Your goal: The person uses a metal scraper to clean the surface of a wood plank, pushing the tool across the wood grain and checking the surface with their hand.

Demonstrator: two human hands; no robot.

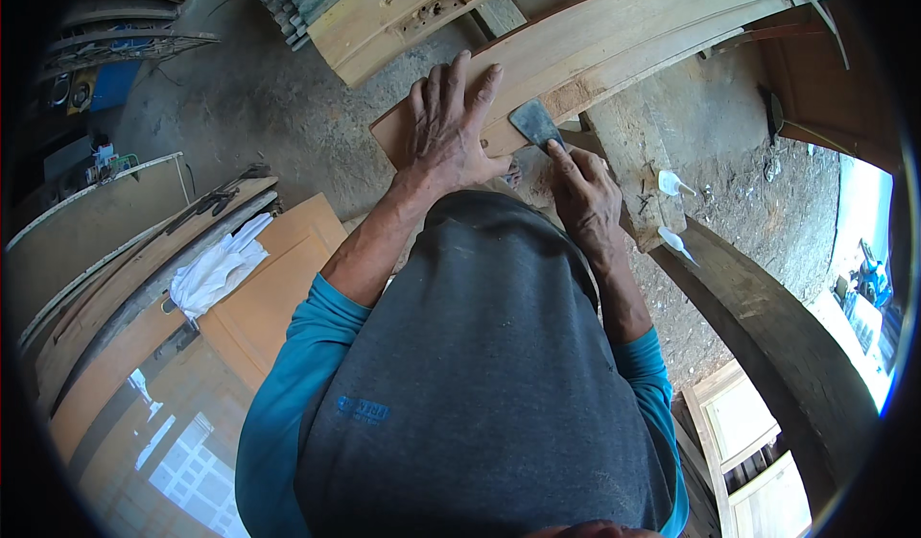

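A long wooden board with a moulded edge runs from in front of me to the far right. Near its close end, my left hand presses on the wood with its fingers spread and holds nothing. My right hand grips a dark, flat-bladed scraper, its handle mostly hidden by the fingers. The scraper's blade lies at the board's near edge, right of my left hand. Just beyond the blade, a rough brownish patch marks the board's surface.
Two small white plastic bottles with nozzles lie by a thick timber support on the right. A curved dark beam stretches toward me. At left, a wooden door panel leans beside a white plastic bag. Corrugated sheets sit at the back.
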